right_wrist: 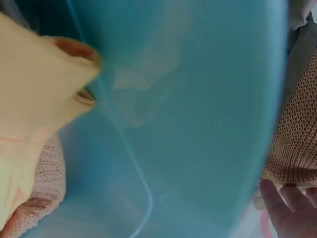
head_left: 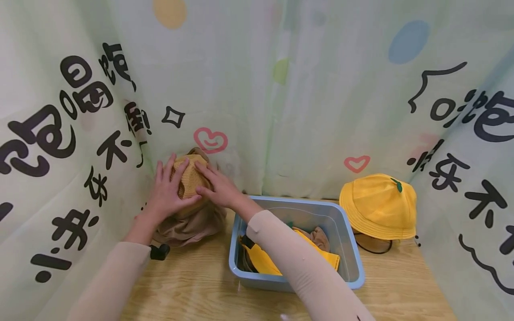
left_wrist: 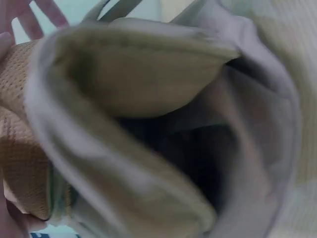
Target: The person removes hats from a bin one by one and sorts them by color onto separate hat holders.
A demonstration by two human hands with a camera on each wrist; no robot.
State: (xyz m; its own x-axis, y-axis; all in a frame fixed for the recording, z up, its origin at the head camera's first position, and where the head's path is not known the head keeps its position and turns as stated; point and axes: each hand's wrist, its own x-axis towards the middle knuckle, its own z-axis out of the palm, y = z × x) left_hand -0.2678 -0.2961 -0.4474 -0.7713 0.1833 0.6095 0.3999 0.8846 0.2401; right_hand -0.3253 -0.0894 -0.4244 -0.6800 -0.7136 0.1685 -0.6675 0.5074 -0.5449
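Note:
A tan knitted hat (head_left: 192, 178) sits on top of soft brown fabric (head_left: 194, 229) at the left of the table, against the curtain. My left hand (head_left: 165, 192) lies along the hat's left side, fingers extended and thumb across its front. From the other side my right hand (head_left: 221, 187) touches it, fingers over the top and thumb low on the near face. In the right wrist view, fingertips (right_wrist: 270, 191) meet the edge of the knit (right_wrist: 297, 139). The left wrist view looks into folds of the brown fabric (left_wrist: 119, 173), which gape around a dark hollow.
A blue plastic bin (head_left: 355, 272) stands at the middle, holding yellow cloth (head_left: 261, 258) and a brown knitted piece (head_left: 320, 238). Right of it is a yellow bucket hat (head_left: 379, 207) with a green leaf and a dark cord. Printed curtains (head_left: 257, 98) enclose the wooden table (head_left: 192, 285) on three sides.

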